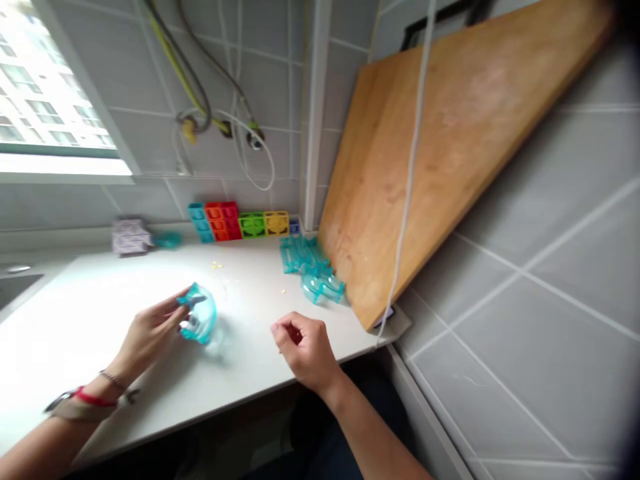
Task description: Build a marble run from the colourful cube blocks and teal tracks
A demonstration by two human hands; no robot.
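My left hand (150, 333) grips a clear turquoise plastic piece (200, 315) just above the white countertop (75, 313). A red band and a bracelet circle that wrist. My right hand (306, 347) hovers near the counter's front edge with its fingers curled in; something small and red seems pinched in them, but it is too blurred to tell. A heap of more turquoise plastic pieces (313, 270) lies farther back, to the right of both hands.
Coloured cube blocks (237, 222) line the tiled back wall. A purple-white box (130, 235) sits at the back left. A large wooden board (450, 140) leans on the right wall, with a white cord (407, 180) hanging across it. Cables dangle from the wall.
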